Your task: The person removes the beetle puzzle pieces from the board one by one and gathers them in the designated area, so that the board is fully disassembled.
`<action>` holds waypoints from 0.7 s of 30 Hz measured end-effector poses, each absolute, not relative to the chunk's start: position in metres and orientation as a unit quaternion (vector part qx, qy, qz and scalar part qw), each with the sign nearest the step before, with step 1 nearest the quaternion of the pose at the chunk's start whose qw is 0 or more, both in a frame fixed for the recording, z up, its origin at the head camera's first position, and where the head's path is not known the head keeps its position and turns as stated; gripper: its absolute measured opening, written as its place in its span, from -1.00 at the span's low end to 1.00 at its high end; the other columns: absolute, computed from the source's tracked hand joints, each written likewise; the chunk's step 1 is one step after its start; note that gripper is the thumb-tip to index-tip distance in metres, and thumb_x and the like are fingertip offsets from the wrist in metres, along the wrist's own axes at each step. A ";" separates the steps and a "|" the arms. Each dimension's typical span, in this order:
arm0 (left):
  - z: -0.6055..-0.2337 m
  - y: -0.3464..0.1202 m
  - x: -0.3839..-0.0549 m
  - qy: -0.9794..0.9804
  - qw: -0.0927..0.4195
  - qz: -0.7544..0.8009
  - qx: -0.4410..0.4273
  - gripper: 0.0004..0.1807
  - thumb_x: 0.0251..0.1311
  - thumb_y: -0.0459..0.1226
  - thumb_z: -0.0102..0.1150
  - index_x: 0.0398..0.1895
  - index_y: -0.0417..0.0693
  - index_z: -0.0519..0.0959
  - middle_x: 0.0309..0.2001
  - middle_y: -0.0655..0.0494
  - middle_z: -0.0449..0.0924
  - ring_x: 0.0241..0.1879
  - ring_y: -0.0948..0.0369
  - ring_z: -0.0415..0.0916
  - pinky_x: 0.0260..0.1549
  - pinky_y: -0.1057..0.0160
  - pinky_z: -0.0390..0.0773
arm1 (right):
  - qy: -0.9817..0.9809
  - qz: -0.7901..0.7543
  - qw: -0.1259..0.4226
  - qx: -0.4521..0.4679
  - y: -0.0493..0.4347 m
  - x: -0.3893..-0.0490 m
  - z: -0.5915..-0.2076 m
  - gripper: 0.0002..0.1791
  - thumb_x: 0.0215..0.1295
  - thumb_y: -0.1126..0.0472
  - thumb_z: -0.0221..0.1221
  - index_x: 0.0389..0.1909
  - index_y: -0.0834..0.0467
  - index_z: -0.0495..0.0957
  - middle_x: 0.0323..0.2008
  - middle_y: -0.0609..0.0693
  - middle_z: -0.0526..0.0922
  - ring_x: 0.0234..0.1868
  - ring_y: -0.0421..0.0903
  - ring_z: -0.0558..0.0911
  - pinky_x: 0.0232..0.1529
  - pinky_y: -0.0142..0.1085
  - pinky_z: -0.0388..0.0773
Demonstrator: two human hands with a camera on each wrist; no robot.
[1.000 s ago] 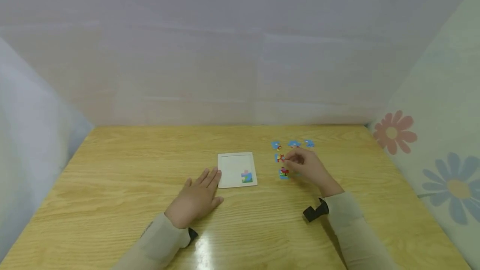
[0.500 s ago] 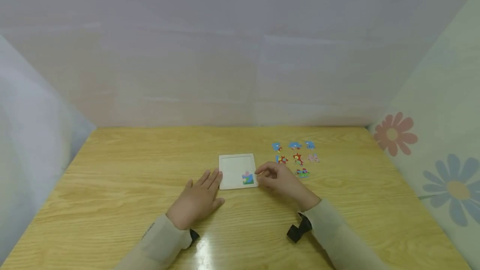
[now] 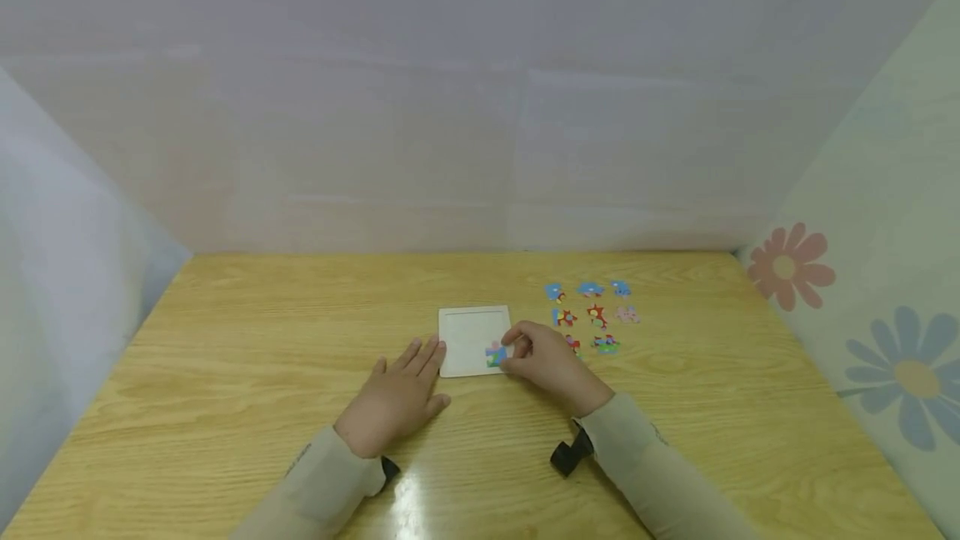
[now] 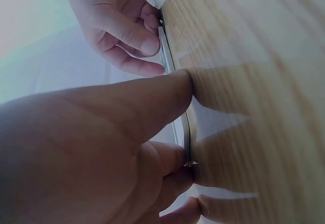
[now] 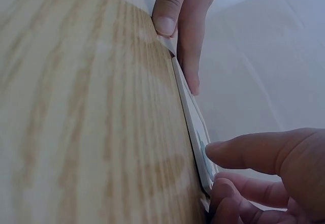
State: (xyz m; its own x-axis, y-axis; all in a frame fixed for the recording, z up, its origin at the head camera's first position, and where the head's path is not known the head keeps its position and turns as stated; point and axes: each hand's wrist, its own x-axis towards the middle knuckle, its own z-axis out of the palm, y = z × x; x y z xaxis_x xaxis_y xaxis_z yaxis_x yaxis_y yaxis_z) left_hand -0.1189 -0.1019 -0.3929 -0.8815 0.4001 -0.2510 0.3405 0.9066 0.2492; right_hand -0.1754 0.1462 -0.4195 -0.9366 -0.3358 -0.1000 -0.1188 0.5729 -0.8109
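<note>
A square white puzzle tray lies flat on the wooden table. In its lower right corner sits a jigsaw puzzle piece in blue and green with a pink knob. My right hand pinches this piece, thumb and index finger at its right side, the other fingers curled; part of the piece is hidden. In the right wrist view, the thumb meets a bluish edge inside the tray. My left hand lies palm down with fingers extended, fingertips against the tray's left edge.
Several loose puzzle pieces lie in rows to the right of the tray, one partly behind my right hand. A pale cloth wall rises behind the table, and a flower-patterned wall stands to the right.
My right hand has left the loose pieces and moved left to the piece in the tray's corner, uncovering more of the rows. The left hand has stayed at the tray's edge.
</note>
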 end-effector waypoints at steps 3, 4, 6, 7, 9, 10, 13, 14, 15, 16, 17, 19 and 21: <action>-0.393 -0.101 -0.119 0.965 0.152 0.100 0.190 -0.20 0.50 0.03 0.04 0.61 -0.18 0.06 0.61 -0.07 -0.04 0.57 -0.10 -0.07 0.36 -0.44 0.05 | 0.877 -0.444 0.126 -0.132 0.147 -0.175 -0.419 -0.73 0.23 0.30 0.38 -0.07 0.21 0.62 -0.44 -0.04 0.57 -0.45 -0.13 0.48 -0.37 -0.28 0.47; -0.392 -0.101 -0.119 0.965 0.152 0.099 0.190 -0.20 0.50 0.03 0.04 0.61 -0.18 0.06 0.61 -0.07 -0.04 0.57 -0.10 -0.07 0.36 -0.44 0.05 | 0.877 -0.444 0.127 -0.133 0.147 -0.176 -0.420 -0.73 0.24 0.29 0.38 -0.07 0.21 0.62 -0.45 -0.04 0.56 -0.45 -0.13 0.48 -0.37 -0.28 0.47; -0.392 -0.101 -0.119 0.965 0.154 0.097 0.189 -0.20 0.50 0.04 0.03 0.61 -0.18 0.06 0.61 -0.07 -0.04 0.57 -0.10 -0.07 0.36 -0.43 0.05 | 0.876 -0.445 0.127 -0.135 0.147 -0.176 -0.420 -0.73 0.24 0.29 0.38 -0.07 0.21 0.62 -0.45 -0.04 0.56 -0.45 -0.13 0.48 -0.36 -0.28 0.47; -0.392 -0.101 -0.119 0.965 0.154 0.097 0.189 -0.20 0.50 0.04 0.03 0.61 -0.18 0.06 0.61 -0.07 -0.04 0.57 -0.10 -0.07 0.36 -0.43 0.05 | 0.875 -0.446 0.127 -0.137 0.147 -0.176 -0.421 -0.73 0.24 0.30 0.39 -0.07 0.21 0.62 -0.45 -0.04 0.56 -0.45 -0.13 0.48 -0.36 -0.28 0.47; -0.392 -0.101 -0.119 0.965 0.155 0.098 0.188 -0.20 0.49 0.03 0.04 0.61 -0.18 0.06 0.61 -0.07 -0.04 0.57 -0.10 -0.07 0.36 -0.43 0.06 | 0.875 -0.446 0.126 -0.141 0.148 -0.176 -0.422 -0.74 0.24 0.30 0.39 -0.08 0.21 0.61 -0.45 -0.04 0.55 -0.45 -0.14 0.48 -0.36 -0.29 0.47; -0.392 -0.101 -0.119 0.965 0.155 0.099 0.188 -0.20 0.49 0.03 0.04 0.61 -0.18 0.06 0.61 -0.08 -0.03 0.57 -0.10 -0.07 0.36 -0.43 0.06 | 0.875 -0.446 0.125 -0.143 0.148 -0.176 -0.422 -0.74 0.24 0.30 0.38 -0.08 0.21 0.61 -0.45 -0.04 0.55 -0.45 -0.14 0.47 -0.36 -0.29 0.47; -0.391 -0.101 -0.119 0.965 0.155 0.101 0.187 -0.20 0.49 0.03 0.05 0.60 -0.18 0.07 0.60 -0.08 -0.02 0.57 -0.10 -0.06 0.36 -0.43 0.06 | 0.874 -0.448 0.125 -0.141 0.148 -0.176 -0.423 -0.76 0.25 0.30 0.38 -0.09 0.20 0.61 -0.45 -0.03 0.55 -0.46 -0.13 0.47 -0.37 -0.29 0.46; -0.391 -0.101 -0.119 0.965 0.154 0.102 0.187 -0.20 0.49 0.03 0.05 0.60 -0.18 0.07 0.60 -0.08 -0.02 0.57 -0.11 -0.06 0.36 -0.43 0.06 | 0.874 -0.449 0.126 -0.137 0.148 -0.176 -0.423 -0.76 0.25 0.30 0.38 -0.09 0.19 0.60 -0.45 -0.03 0.54 -0.46 -0.13 0.47 -0.37 -0.29 0.46; -0.391 -0.100 -0.119 0.965 0.154 0.102 0.188 -0.20 0.49 0.03 0.05 0.60 -0.18 0.07 0.60 -0.08 -0.02 0.57 -0.11 -0.05 0.36 -0.44 0.06 | 0.873 -0.451 0.126 -0.135 0.148 -0.176 -0.423 -0.76 0.25 0.30 0.38 -0.10 0.18 0.60 -0.45 -0.03 0.54 -0.46 -0.13 0.47 -0.37 -0.29 0.46; -0.391 -0.100 -0.119 0.965 0.154 0.101 0.188 -0.20 0.49 0.03 0.05 0.60 -0.18 0.07 0.60 -0.08 -0.02 0.57 -0.11 -0.05 0.35 -0.44 0.07 | 0.873 -0.452 0.127 -0.132 0.148 -0.176 -0.423 -0.76 0.26 0.30 0.38 -0.10 0.17 0.59 -0.44 -0.03 0.54 -0.45 -0.13 0.47 -0.36 -0.29 0.46; -0.391 -0.100 -0.119 0.965 0.154 0.100 0.188 -0.20 0.49 0.03 0.05 0.60 -0.18 0.07 0.60 -0.08 -0.02 0.57 -0.11 -0.05 0.36 -0.43 0.07 | 0.872 -0.454 0.127 -0.129 0.148 -0.175 -0.423 -0.76 0.26 0.30 0.37 -0.10 0.17 0.59 -0.43 -0.03 0.54 -0.44 -0.12 0.47 -0.36 -0.29 0.46; -0.391 -0.100 -0.118 0.965 0.154 0.099 0.188 -0.19 0.49 0.03 0.05 0.60 -0.19 0.07 0.61 -0.08 -0.02 0.57 -0.11 -0.05 0.35 -0.43 0.07 | 0.871 -0.459 0.126 -0.126 0.147 -0.175 -0.423 -0.76 0.26 0.30 0.37 -0.10 0.16 0.58 -0.40 -0.02 0.54 -0.40 -0.12 0.48 -0.32 -0.28 0.48; -0.390 -0.100 -0.118 0.965 0.153 0.098 0.188 -0.20 0.49 0.03 0.05 0.60 -0.19 0.07 0.61 -0.08 -0.02 0.57 -0.11 -0.05 0.35 -0.43 0.07 | 0.869 -0.462 0.125 -0.125 0.147 -0.174 -0.423 -0.76 0.26 0.30 0.37 -0.09 0.16 0.57 -0.35 -0.01 0.54 -0.35 -0.11 0.49 -0.27 -0.27 0.48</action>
State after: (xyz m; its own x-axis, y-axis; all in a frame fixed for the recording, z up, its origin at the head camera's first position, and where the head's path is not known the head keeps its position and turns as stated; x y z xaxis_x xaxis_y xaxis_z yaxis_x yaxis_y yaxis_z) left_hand -0.1181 -0.1000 -0.3905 -0.8823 0.3928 -0.2593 0.3325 0.9101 0.2472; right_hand -0.1738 0.1467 -0.4232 -0.9374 -0.3331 -0.1016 -0.1021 0.5417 -0.8343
